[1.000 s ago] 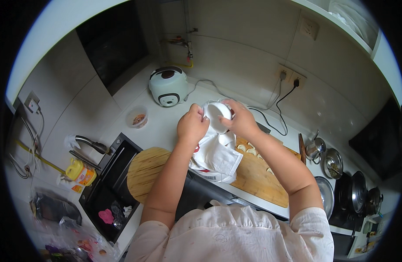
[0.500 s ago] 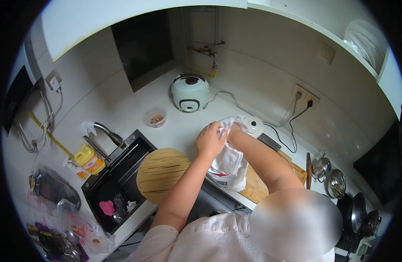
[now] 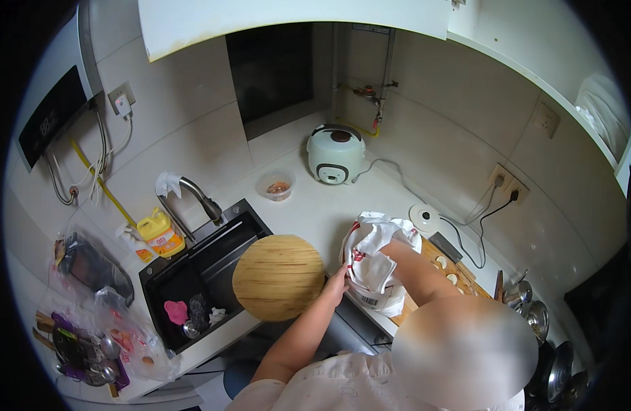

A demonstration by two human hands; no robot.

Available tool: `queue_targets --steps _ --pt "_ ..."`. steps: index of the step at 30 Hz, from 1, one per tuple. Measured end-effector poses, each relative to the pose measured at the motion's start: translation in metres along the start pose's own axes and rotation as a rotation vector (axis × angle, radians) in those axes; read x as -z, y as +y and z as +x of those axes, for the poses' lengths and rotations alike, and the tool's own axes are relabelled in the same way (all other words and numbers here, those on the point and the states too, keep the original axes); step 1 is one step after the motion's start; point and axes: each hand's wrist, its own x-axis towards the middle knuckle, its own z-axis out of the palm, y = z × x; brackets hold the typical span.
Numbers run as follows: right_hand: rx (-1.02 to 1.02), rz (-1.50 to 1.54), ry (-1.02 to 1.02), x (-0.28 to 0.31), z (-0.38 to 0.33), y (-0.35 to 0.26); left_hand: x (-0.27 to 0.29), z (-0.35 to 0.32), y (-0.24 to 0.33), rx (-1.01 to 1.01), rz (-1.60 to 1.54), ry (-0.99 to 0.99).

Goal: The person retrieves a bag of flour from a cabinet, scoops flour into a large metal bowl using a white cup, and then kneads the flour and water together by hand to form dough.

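In the head view, a pale surface (image 3: 305,209) runs along a tiled wall (image 3: 182,137), with a dark window (image 3: 271,79) above it. A mint-green rice cooker (image 3: 336,157) stands near the back corner; a clear bowl (image 3: 276,185) with reddish-brown contents sits in front and to its left. To the left, a black sink (image 3: 209,257) is set into the surface, a yellow bottle (image 3: 160,234) beside it, and a round wooden board (image 3: 279,277) overlaps its right edge. At the front, right of that board, stands a crumpled white bag (image 3: 374,250), a cutting board (image 3: 459,274) with pale pieces (image 3: 452,279) to its right.

The left hand (image 3: 337,283) touches the bag's lower left side; how tightly it closes cannot be told. The right forearm (image 3: 422,272) reaches into the bag, hiding the right hand, so its state cannot be told.

One second ago both hands were above the bag with a white bowl; half a second ago the left hand was at the bag's top. The left hand is now lower and the bag's mouth shows more openly.
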Motion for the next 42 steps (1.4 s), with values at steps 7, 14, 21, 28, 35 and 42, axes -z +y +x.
queue_targets --steps 7,14,21,28,35,42 --pt "-0.039 0.021 -0.006 -0.005 0.001 0.007 -0.013 -0.014 0.013 0.012 -0.057 -0.022" --pt "-0.174 0.229 0.060 -0.014 0.006 0.059 -0.016 -0.017 0.025 -0.058 -0.081 0.011" --pt "-0.560 1.033 0.017 0.054 -0.066 0.062 -0.014 -0.015 0.048 -0.214 -0.132 0.071" --pt "-0.613 1.382 0.141 0.066 -0.121 0.071 -0.025 -0.022 0.070 -0.317 -0.124 0.178" --pt "-0.623 1.724 0.307 0.035 -0.160 0.087 -0.053 -0.039 0.095 -0.480 -0.019 0.126" --pt "-0.624 1.951 0.412 0.007 -0.165 0.078 -0.082 -0.045 0.108 -0.564 0.033 0.096"
